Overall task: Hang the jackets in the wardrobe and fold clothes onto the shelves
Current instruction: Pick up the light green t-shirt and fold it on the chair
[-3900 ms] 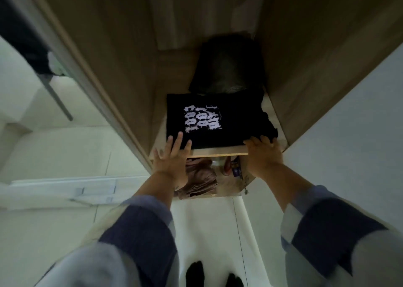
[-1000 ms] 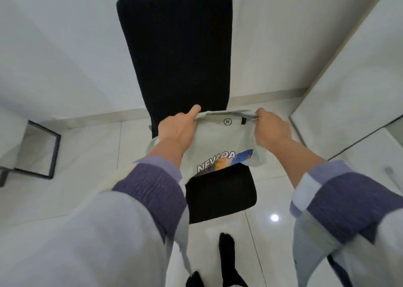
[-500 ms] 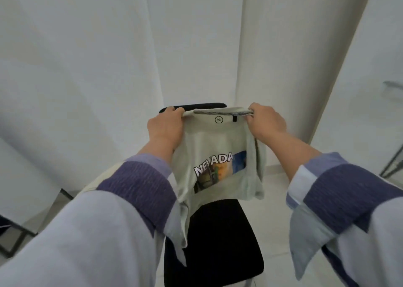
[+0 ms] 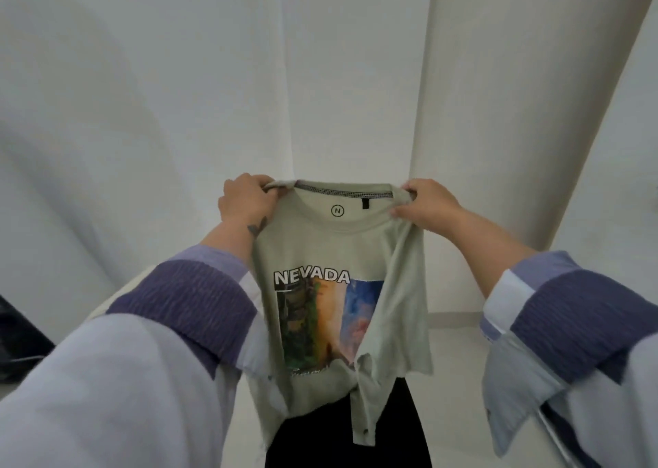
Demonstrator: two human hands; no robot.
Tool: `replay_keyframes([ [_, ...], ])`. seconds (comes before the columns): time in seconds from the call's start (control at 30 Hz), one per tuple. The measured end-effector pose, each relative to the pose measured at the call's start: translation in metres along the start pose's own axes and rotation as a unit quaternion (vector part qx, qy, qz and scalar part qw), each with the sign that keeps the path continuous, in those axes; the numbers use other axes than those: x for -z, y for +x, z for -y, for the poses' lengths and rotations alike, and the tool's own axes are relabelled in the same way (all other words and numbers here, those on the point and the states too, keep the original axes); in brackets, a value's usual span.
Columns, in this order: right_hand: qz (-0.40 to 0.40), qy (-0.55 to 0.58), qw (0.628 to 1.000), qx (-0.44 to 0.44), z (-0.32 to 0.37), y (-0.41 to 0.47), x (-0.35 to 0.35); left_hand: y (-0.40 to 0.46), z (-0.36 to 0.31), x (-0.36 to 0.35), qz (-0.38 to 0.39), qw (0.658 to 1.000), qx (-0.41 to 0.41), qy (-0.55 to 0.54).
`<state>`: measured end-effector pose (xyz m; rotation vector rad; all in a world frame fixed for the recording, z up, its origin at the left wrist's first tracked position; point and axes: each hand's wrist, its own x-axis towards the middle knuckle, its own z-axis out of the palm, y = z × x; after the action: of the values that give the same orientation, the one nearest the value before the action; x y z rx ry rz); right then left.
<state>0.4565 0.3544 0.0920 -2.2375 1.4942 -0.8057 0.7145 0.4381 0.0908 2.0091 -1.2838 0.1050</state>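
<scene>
Head view shows both arms raised and stretched forward, bent slightly at the elbows, with purple-cuffed pale sleeves [image 4: 185,300] pushed back from the wrists. Left hand [image 4: 245,197] makes a closed grip on the left shoulder seam of a pale green NEVADA T-shirt [image 4: 338,254], fingers curled over the top edge and the knuckles facing the camera; a small dark tattoo [image 4: 257,226] sits on the wrist just below that grip. Right hand [image 4: 425,202] pinches the opposite shoulder seam, thumb under the fabric and fingers folded over it. Between the two grips the neckline is stretched level, showing the inner collar tape, a round N mark and a small black tag. Below the grips the shirt hangs free in the air, front print toward the camera, its right side folded inward and its hem bunched and uneven. Directly beneath the hem is the black chair [image 4: 349,435], only partly seen. Behind the grips stand plain white walls [image 4: 178,93] that meet in a corner, with a white column-like panel [image 4: 473,93] to the right; lower right of the grips a pale floor [image 4: 455,361] meets a white skirting strip.
</scene>
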Motion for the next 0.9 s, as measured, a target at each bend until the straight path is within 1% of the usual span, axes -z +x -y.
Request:
replay_keyframes([
  [0.07, 0.021, 0.012, 1.0, 0.014, 0.002, 0.001, 0.003, 0.001, 0.003, 0.004, -0.008, 1.0, -0.004, 0.024],
  [0.2, 0.002, -0.035, 0.999, 0.015, 0.004, 0.006, 0.006, -0.003, 0.003, 0.008, -0.01, 0.997, -0.044, 0.056],
  [0.3, -0.058, -0.044, 0.997, -0.007, 0.009, 0.011, 0.012, -0.004, -0.001, 0.015, -0.057, 0.996, -0.043, 0.058],
  [0.43, -0.152, -0.037, 0.988, -0.013, 0.019, 0.018, 0.026, -0.001, -0.014, 0.028, -0.11, 0.989, -0.03, 0.095],
  [0.53, -0.223, -0.026, 0.974, -0.007, 0.035, 0.029, 0.043, 0.006, -0.029, 0.044, -0.184, 0.975, -0.032, 0.12],
  [0.57, -0.242, -0.021, 0.97, -0.004, 0.042, 0.034, 0.05, 0.01, -0.034, 0.051, -0.198, 0.971, -0.033, 0.129],
  [0.67, -0.267, -0.015, 0.963, 0.017, 0.06, 0.047, 0.066, 0.023, -0.052, 0.071, -0.195, 0.976, -0.013, 0.093],
  [0.77, -0.283, -0.028, 0.959, 0.014, 0.069, 0.048, 0.072, 0.03, -0.064, 0.079, -0.182, 0.98, 0.014, 0.078],
  [0.83, -0.295, -0.045, 0.954, 0.003, 0.07, 0.046, 0.071, 0.032, -0.065, 0.08, -0.161, 0.986, 0.037, 0.031],
  [0.9, -0.307, -0.039, 0.951, -0.008, 0.07, 0.046, 0.068, 0.032, -0.065, 0.08, -0.137, 0.988, 0.05, -0.046],
])
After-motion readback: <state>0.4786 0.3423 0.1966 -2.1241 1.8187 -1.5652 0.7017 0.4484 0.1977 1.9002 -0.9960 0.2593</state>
